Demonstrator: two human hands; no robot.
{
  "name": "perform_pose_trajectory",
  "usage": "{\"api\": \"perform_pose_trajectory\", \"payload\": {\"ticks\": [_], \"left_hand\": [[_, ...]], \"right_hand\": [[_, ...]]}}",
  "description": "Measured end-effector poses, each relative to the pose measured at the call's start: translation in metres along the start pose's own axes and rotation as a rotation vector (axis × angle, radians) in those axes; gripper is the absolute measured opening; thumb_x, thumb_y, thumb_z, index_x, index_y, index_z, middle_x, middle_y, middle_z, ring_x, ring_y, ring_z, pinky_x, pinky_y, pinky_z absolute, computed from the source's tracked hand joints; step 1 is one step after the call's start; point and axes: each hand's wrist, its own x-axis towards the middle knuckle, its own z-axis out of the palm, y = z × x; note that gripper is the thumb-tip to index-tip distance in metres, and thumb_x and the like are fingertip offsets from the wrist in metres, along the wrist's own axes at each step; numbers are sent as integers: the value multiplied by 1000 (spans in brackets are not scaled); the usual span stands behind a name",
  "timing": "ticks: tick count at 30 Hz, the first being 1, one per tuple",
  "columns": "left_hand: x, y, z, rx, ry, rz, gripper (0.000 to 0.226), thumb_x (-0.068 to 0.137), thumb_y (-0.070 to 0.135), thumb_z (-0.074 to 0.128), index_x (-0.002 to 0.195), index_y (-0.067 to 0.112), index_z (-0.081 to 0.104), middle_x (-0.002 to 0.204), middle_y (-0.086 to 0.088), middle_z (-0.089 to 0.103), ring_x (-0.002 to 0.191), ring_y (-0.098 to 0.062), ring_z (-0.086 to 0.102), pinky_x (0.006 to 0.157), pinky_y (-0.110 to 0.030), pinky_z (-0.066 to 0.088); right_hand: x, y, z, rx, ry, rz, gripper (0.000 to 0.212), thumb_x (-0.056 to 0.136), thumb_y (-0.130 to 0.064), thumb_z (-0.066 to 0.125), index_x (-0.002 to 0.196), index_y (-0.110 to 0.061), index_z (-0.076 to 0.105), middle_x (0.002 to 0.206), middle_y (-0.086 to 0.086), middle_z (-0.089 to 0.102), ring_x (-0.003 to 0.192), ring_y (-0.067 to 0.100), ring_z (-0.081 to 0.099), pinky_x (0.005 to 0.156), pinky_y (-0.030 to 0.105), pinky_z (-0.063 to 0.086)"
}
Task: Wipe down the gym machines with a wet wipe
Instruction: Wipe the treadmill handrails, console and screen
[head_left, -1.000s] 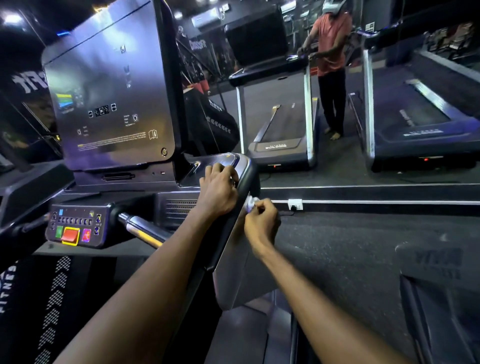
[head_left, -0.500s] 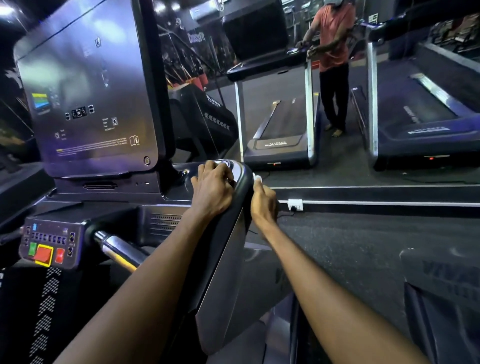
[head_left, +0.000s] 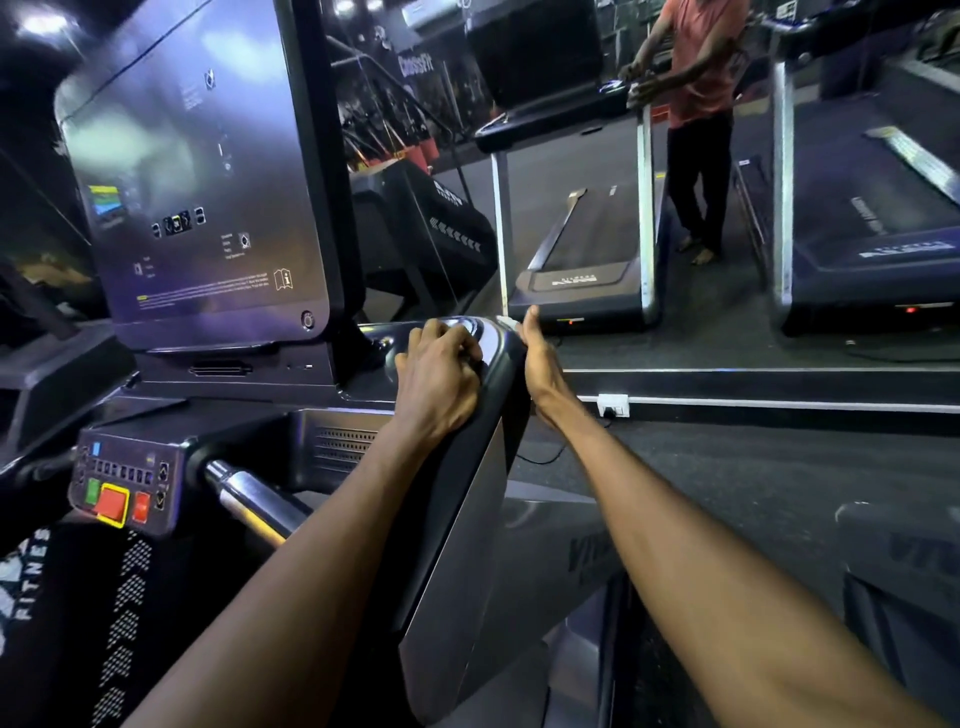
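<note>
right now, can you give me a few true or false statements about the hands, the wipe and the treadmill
1. The left hand rests on top of the treadmill's side rail. True.
2. The right hand presses a white wipe against the rail's outer edge. True.
3. The wipe lies on the floor. False: it is at the right hand's fingertips, on the rail.
4. The left hand is pushing the red button. False: the button panel sits apart, lower left.
5. Another person stands by a far treadmill. True.
</note>
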Motion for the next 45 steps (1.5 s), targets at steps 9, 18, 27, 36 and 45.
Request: {"api": "perform_pose_trajectory", "payload": {"ticks": [9,18,27,36,45], "left_hand": [[-1,1,-3,1,-3,6,24,76,13,41,83,20,63,103,-5,58,102,-28,48,89,-49,42],[-22,6,-18,-2,-17,54,37,76,17,37,83,4,70,100,-13,66,95,-37,55,84,-48,47],[-75,-8,-46,-45,39,94,15,79,3,66,92,5,71,100,-16,62,94,-36,59,80,-40,48],[-132,-17,-83,-162,16,60,8,79,7,65,86,9,69,93,-13,66,83,-33,61,74,-42,50],[-172,-24,-101,-251,-137,10,15,73,16,65,85,15,72,93,-6,71,88,-27,67,82,-42,55]], "right_hand": [[-66,-34,9,-499,93,-323,58,103,-53,29,136,-18,61,138,3,61,130,18,52,110,31,38],[-99,-33,23,-748,144,-389,47,108,-39,32,142,-15,53,144,11,55,134,31,46,108,32,33],[-156,-45,53,-808,151,-319,46,109,-32,30,145,-7,48,154,19,39,139,40,37,113,38,25],[-239,-26,82,-839,86,-413,52,107,-38,27,133,-6,58,145,18,50,140,34,37,111,35,28],[-327,13,90,-880,122,-517,50,99,-21,44,148,-15,45,154,3,43,144,15,36,120,29,28]]}}
